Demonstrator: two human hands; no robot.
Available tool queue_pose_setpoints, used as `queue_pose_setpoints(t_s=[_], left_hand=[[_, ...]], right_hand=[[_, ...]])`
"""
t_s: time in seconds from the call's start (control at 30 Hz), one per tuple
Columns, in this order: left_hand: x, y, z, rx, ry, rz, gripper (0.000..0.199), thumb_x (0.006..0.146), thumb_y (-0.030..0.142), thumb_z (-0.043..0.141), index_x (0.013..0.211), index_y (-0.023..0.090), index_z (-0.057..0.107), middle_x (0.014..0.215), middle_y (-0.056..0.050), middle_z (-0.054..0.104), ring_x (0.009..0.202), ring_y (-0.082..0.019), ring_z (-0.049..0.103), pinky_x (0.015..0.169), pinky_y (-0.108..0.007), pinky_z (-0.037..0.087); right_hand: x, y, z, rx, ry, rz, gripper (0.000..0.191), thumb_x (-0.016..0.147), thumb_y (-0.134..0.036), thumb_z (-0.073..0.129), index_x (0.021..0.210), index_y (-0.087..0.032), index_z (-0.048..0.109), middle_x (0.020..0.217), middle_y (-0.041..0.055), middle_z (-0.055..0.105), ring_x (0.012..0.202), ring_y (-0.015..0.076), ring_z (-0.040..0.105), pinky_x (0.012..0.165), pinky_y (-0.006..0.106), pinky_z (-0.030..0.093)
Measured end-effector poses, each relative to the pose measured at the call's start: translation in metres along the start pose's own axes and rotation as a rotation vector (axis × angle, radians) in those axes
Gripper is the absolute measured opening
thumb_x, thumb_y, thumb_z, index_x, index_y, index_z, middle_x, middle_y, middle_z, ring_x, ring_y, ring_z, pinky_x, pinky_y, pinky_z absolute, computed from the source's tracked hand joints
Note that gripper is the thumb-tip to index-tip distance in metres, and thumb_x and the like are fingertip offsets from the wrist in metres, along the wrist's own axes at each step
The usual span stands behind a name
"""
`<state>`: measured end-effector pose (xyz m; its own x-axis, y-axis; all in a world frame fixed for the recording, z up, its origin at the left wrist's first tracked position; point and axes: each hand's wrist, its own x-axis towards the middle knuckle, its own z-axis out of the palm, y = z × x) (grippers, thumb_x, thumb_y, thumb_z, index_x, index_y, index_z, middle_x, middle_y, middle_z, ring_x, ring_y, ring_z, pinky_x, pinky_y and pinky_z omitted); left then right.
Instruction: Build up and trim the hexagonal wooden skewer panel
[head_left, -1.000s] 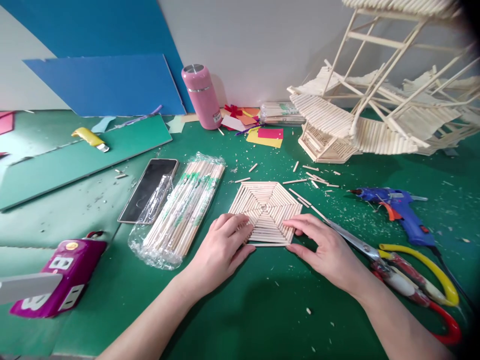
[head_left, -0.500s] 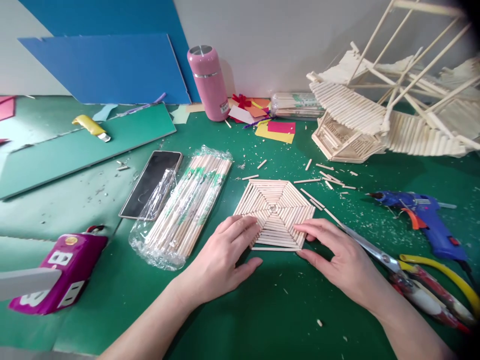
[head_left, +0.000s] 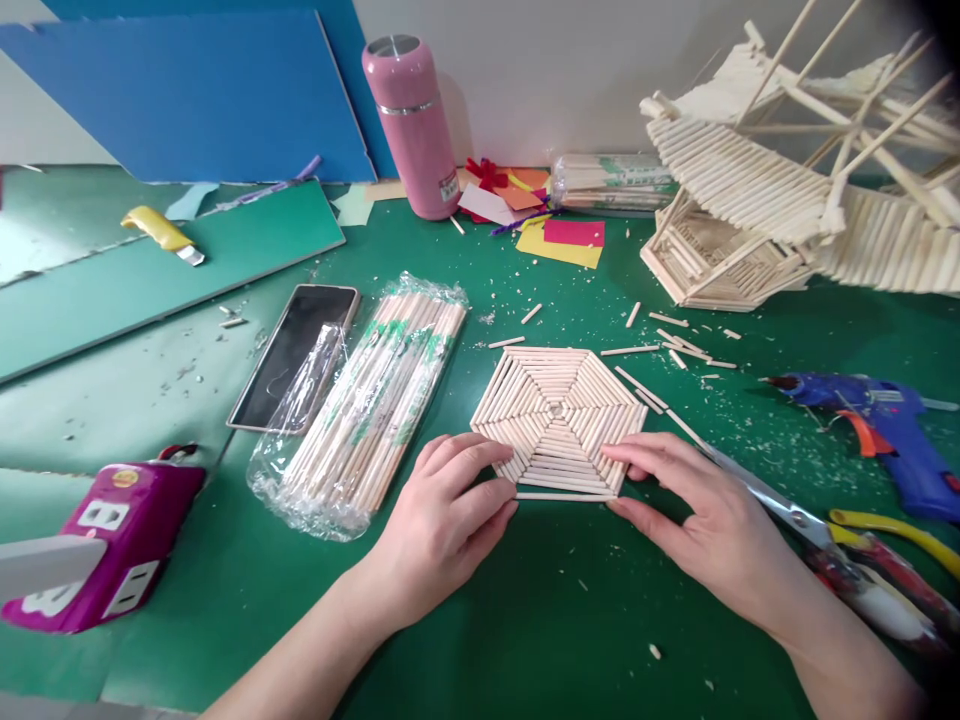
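A flat hexagonal panel of thin wooden sticks [head_left: 559,412] lies on the green table. Along its near edge runs a single stick [head_left: 566,496]. My left hand [head_left: 450,510] is at the panel's lower left, its fingers on the corner and its thumb by the stick's left end, closed on the stick. My right hand [head_left: 694,500] is at the lower right, index finger on the panel and thumb at the stick's right end, pinching it against the panel.
Left of the panel lie a plastic-wrapped stick bundle [head_left: 375,400] and a phone [head_left: 300,350]. Scissors [head_left: 780,500] and a blue glue gun [head_left: 885,420] lie right. Behind stand a pink bottle [head_left: 412,130] and a stick model [head_left: 742,180]. A purple power strip [head_left: 135,530] sits left.
My left thumb has moved in to the stick's left end, where it was apart before. The view has shifted slightly, with the hands still at the panel.
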<state>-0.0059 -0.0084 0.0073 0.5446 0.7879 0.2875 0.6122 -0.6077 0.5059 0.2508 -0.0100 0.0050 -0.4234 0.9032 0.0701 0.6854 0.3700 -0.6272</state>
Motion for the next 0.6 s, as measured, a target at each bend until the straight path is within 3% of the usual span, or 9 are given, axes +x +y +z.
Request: queue_pose_setpoints(t_s=[0.6], left_hand=[[0.0037,0.0030,0.0057,-0.142,0.024,-0.082,0.018,0.079,0.004,0.056,0.092,0.016,0.057,0.100,-0.008,0.057,0.094,-0.018,0.051,0.082,-0.033,0.046]], right_hand=[[-0.0007,0.0005,-0.0001,0.015,-0.015,0.008,0.031,0.086,-0.025,0.053,0.117,-0.026,0.051,0.112,0.0052,0.055,0.099,0.0190,0.055,0.084,0.033,0.048]])
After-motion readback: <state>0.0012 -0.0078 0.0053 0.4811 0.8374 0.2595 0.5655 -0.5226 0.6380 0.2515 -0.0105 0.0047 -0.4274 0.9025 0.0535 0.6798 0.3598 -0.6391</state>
